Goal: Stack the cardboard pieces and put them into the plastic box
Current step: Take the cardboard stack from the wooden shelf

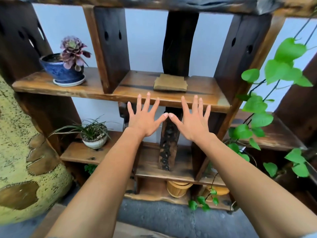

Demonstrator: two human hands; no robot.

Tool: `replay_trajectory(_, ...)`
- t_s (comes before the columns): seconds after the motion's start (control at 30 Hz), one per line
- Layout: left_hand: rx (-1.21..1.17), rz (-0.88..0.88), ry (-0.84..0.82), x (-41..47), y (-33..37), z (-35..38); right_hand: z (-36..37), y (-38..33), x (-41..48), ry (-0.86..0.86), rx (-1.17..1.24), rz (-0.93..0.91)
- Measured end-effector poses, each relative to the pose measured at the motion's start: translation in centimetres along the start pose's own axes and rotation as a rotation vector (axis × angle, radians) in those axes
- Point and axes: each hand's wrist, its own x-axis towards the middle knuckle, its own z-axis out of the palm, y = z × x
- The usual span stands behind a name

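Both bare arms reach forward, palms down. The left hand [145, 117] and right hand [193, 118] are spread flat with fingers splayed, holding nothing, their thumb tips touching. The fingertips overlap the front edge of the wooden shelf [85, 90]. Beyond them, apart from both hands, the cardboard pieces [170, 82] lie in a loose stack on that shelf, toward its back edge and slightly nearer the right hand. A blue potted succulent [66, 66] stands near the shelf's left end.
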Motion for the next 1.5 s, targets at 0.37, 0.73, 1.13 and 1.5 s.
replay_trajectory(0.37, -0.02, -0.052, 0.006, 8.0, -0.3, -0.6, -2.1, 2.0, 8.1, -0.072, 0.037, 0.068)
replay_trajectory(0.73, -0.027, -0.018, -0.059, 15.8, -1.9, -0.8, -0.9, 0.9, 15.4, -0.184, 0.033, 0.153)
replay_trajectory(1.13, -0.392, -0.217, -0.248, 20.0, -1.1, -4.4, -2.7, -1.2, 21.4, -0.329, 0.201, 0.377)
replay_trajectory(1.5, -0.685, -0.485, -0.132, 21.8, 0.3, -5.2, -2.3, -0.3, 23.7, -0.316, 0.581, 0.601)
